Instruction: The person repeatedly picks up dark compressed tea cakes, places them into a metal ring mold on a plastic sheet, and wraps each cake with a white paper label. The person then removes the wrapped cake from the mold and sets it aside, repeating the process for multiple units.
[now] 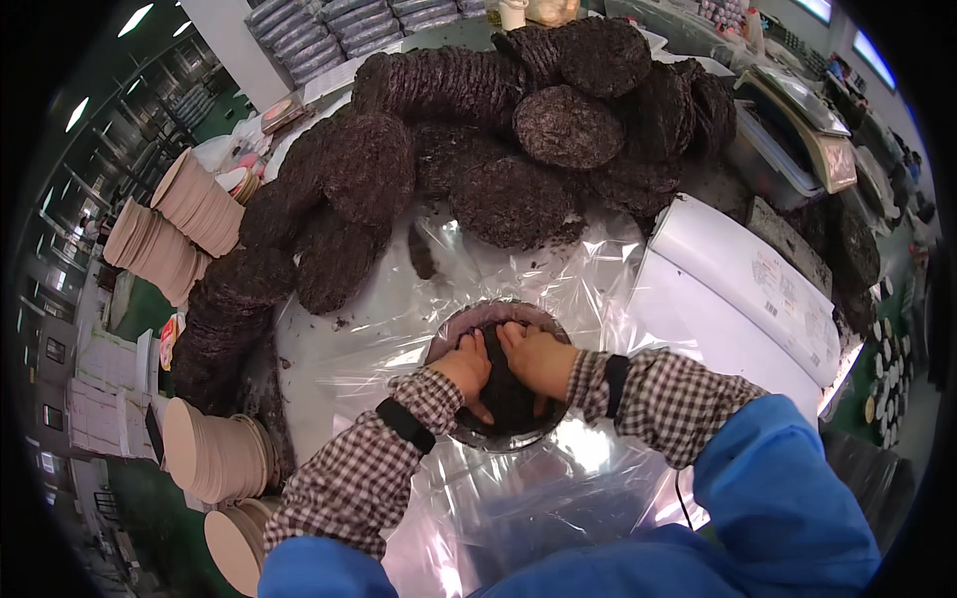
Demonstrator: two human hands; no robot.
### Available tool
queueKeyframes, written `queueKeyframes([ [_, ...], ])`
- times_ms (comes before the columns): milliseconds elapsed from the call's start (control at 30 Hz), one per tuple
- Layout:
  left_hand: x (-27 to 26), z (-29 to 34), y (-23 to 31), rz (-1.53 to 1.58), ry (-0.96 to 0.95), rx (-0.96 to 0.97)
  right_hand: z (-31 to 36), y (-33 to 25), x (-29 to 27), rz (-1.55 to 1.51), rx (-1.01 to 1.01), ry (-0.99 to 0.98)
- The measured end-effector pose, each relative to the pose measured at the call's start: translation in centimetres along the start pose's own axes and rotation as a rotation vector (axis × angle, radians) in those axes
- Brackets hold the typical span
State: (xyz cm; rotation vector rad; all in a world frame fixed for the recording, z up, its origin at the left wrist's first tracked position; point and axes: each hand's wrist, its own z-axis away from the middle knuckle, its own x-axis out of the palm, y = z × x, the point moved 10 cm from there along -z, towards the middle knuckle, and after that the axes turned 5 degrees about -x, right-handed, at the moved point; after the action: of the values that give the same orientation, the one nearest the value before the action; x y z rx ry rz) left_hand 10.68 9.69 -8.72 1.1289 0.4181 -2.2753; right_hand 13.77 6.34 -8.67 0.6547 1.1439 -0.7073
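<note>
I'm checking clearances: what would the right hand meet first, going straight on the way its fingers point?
The right hand would probably meet the far-left inner wall of the round, shiny, pinkish-grey pan first, though depth is unclear.

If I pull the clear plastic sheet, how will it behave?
Probably floppy: the sheet lies in loose wrinkles. It looks thin and see-through, so likely light. It may drag, since the bowl seems to sit on it.

Right in the round bowl (pixel 461 325), the left hand (pixel 465 369) and right hand (pixel 540 361) are touching a dark mass (pixel 506 394), while fibrous dark discs (pixel 568 127) are lying piled beyond!
</note>
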Motion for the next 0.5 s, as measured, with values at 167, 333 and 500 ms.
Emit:
queueKeyframes([
  [167,3.6,-2.7,-1.2,0.135,0.215,-0.199,-1.8,-0.7,4.2,0.17,0.216,0.041],
  [333,-0.1,6.2,3.3,0.323,0.397,0.146,2.1,0.6,-2.9,-0.299,0.082,-0.213],
  [500,-1.3,14.3,4.2,0.679,0.815,0.242,9.9,9.6,-2.8,-0.361,0.212,0.796],
])
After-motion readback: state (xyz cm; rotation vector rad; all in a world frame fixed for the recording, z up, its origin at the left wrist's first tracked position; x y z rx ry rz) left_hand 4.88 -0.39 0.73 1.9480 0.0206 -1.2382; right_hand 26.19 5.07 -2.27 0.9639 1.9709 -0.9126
